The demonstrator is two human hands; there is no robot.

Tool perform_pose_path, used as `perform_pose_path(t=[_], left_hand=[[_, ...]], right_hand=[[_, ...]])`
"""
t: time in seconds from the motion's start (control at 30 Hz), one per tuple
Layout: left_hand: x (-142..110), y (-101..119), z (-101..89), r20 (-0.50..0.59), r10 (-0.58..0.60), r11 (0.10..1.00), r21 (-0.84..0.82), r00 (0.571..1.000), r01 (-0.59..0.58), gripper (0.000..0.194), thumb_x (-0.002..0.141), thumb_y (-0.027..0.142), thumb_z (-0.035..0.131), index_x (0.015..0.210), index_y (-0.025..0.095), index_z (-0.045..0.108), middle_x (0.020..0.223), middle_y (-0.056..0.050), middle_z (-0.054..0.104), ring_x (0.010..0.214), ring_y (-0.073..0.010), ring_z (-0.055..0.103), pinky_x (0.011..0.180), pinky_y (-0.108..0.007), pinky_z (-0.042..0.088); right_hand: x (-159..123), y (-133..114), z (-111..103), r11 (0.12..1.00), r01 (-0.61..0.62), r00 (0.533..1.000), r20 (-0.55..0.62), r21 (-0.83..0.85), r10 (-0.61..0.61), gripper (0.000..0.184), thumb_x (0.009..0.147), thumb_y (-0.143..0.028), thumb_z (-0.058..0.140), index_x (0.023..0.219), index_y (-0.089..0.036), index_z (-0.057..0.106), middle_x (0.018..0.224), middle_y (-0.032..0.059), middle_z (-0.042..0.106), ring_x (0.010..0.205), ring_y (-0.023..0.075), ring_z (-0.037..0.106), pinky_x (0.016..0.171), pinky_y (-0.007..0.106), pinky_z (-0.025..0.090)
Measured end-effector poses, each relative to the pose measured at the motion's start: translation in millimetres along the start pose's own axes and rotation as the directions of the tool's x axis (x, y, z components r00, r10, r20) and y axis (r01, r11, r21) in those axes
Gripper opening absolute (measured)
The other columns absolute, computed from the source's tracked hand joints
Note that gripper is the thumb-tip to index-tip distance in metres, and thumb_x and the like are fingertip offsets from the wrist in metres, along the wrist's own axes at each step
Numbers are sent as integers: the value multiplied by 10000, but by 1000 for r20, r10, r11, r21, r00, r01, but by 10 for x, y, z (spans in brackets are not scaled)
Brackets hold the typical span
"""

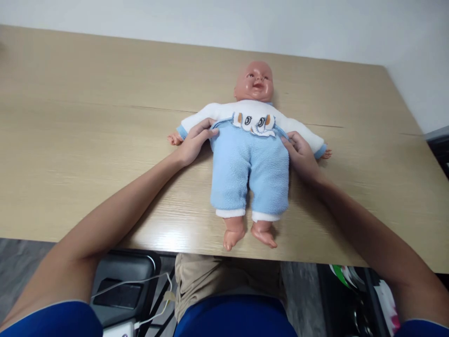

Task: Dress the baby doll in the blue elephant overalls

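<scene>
A baby doll (255,83) lies on its back on the wooden table (87,154), head away from me, feet at the near edge. It wears a white top and light blue fleece trousers (249,168). My left hand (193,140) pinches the trousers' waistband at the doll's right side, fingers closed on the cloth. My right hand (300,152) grips the waistband on the other side, fingers curled into the fabric.
The table runs to a white wall behind. Below its near edge are my lap, a dark chair part with a white cable (140,285) at the left, and some bags or packets (354,281) on the floor at the right.
</scene>
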State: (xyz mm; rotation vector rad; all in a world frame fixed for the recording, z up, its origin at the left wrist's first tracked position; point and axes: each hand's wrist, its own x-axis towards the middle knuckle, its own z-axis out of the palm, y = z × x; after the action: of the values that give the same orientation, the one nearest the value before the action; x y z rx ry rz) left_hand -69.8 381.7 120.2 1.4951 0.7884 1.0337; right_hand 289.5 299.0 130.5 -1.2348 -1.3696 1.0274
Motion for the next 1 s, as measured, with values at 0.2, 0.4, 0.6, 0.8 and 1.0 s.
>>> perform_pose_path(t=[0.2,0.4,0.6,0.8,1.0], left_hand=[[-24,99,124,-38,54,997,47,998,-53,642,991,892,826,961,269,671,888,-47,552,909,-278,604,984,-494,595],[-76,41,153,-85,88,976,205,992,-69,707,982,963,772,947,268,647,909,-46,544,915,-284,529,1071,-519,531],[-116,-32,136,-63,81,966,249,995,-63,693,936,942,821,969,270,654,970,-63,579,975,-313,542,1160,-561,509],[-137,-14,259,-103,-51,998,-43,993,47,680,972,899,835,1175,265,696,1062,-58,682,1054,-303,679,1087,-499,601],[-130,-9,312,-38,-83,979,-189,996,74,681,927,866,924,1188,280,695,1065,-70,739,1087,-332,759,1010,-488,646]], right_hand=[[-9,-51,-37,999,-13,1000,-2,42,13,561,996,-778,905,893,-283,663,818,-5,530,797,212,528,820,369,622],[-21,-17,-85,981,117,993,1,-154,-118,581,1009,-805,873,823,-298,659,854,37,532,870,260,498,1016,473,642],[-86,42,-47,978,127,992,23,-164,-125,529,1077,-819,777,955,-307,733,956,38,663,944,272,599,1171,521,643],[-115,86,104,981,-39,997,-61,192,52,433,1060,-741,853,1255,-356,810,1179,7,827,1240,268,791,1206,451,675],[-70,38,123,987,21,997,-73,157,-10,463,1099,-722,819,1380,-355,813,1274,24,837,1369,286,774,1190,478,687]])
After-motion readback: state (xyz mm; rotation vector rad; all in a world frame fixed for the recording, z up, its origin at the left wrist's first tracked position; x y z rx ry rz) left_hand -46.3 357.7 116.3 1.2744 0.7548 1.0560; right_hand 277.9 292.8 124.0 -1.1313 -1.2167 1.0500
